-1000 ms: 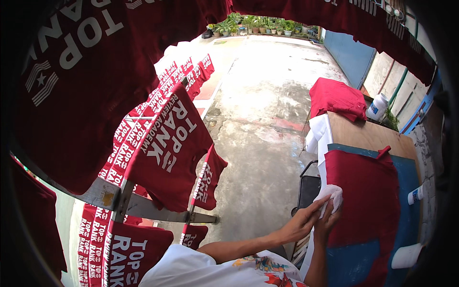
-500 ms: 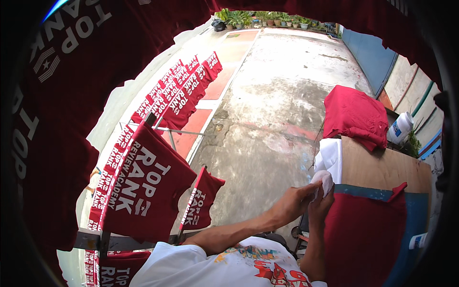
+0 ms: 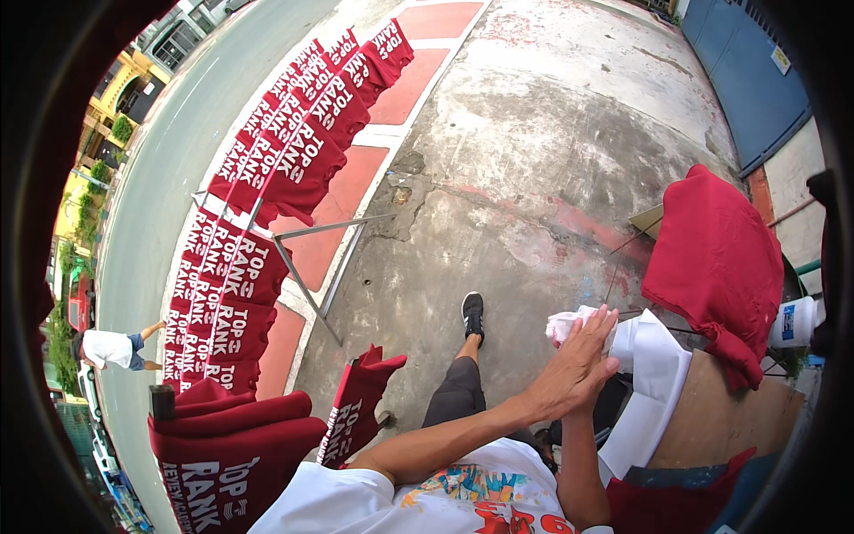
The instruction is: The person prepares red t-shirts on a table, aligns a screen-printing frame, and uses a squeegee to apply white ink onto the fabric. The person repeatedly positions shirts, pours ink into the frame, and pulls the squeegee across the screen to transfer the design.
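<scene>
My left hand (image 3: 569, 367) lies flat with its fingers stretched out, across the front of my right hand (image 3: 607, 363). A crumpled white cloth (image 3: 569, 326) with pinkish stains shows beyond the left fingers, against my right hand. Most of the right hand's fingers are hidden behind the left one; it seems to hold the cloth. Close by on the right hangs a smooth white sheet (image 3: 656, 392) over the edge of a wooden board (image 3: 729, 414). Red fabric (image 3: 680, 498) is stretched at the board's near end.
Red printed shirts (image 3: 240, 463) hang close at the lower left, with more shirts (image 3: 307, 147) on racks along the roadside. A metal rack leg (image 3: 307, 294) juts onto the concrete. Red cloth (image 3: 712, 267) and a white tub (image 3: 794, 322) stand right. A person (image 3: 111, 349) walks on the road.
My left hand has flattened out over the right, where both gripped the cloth before. The view has swung; the shirts overhead are gone from it, and my shoe and the road now show.
</scene>
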Demonstrator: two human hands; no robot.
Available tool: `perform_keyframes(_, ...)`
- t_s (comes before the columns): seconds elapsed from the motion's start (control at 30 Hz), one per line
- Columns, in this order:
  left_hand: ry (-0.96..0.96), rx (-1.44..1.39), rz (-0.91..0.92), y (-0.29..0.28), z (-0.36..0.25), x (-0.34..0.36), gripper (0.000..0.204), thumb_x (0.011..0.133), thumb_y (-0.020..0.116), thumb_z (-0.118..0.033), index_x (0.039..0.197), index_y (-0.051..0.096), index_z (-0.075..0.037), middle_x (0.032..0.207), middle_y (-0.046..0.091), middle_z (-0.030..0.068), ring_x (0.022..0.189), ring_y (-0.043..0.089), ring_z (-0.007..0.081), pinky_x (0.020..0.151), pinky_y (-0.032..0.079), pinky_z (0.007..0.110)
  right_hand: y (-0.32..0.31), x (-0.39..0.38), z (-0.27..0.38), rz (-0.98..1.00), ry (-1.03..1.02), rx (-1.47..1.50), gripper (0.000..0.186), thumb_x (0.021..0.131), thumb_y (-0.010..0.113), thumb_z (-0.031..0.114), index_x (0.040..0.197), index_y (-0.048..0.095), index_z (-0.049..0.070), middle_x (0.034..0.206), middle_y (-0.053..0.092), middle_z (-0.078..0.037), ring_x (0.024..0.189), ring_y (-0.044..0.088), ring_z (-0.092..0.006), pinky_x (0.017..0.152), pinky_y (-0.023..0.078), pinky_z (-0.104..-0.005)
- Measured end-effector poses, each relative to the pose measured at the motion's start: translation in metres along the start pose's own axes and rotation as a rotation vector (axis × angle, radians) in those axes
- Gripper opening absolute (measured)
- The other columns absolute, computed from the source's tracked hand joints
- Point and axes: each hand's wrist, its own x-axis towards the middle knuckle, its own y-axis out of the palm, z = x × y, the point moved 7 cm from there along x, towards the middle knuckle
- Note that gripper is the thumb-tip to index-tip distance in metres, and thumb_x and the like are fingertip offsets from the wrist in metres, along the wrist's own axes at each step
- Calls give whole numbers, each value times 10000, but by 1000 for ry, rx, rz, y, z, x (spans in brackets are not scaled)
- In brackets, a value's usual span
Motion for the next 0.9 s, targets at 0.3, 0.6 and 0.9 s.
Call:
perform_keyframes(0.3, -381, -329, 91, -121, 170, 133, 798, 1154, 393, -529, 1757, 138, -74, 1793, 221, 238, 1645, 253, 433, 1334, 215, 452, -39, 186, -192, -58, 749, -289, 772, 1073, 434, 727, 1653, 356, 225, 1667, 355, -149, 1489, 372, -362, 1153, 330, -625)
perform_keyframes(0.6, -397, -289, 143, -203, 200, 278, 822, 1146, 483, -490, 1749, 144, -47, 1819, 180, 181, 1679, 149, 401, 1343, 188, 476, 65, 340, -197, -686, 538, -40, 365, 1123, 557, 495, 1167, 579, 133, 989, 624, -27, 788, 604, -185, 638, 523, -387)
perform_keyframes(0.9, -302, -200, 81, -320, 207, 484, 843, 1110, 585, -417, 1743, 168, -48, 1817, 166, 210, 1646, 234, 455, 1326, 242, 509, 181, 576, -200, -459, 491, -17, 358, 1123, 562, 505, 1104, 568, 148, 905, 591, -4, 723, 546, -153, 616, 471, -358)
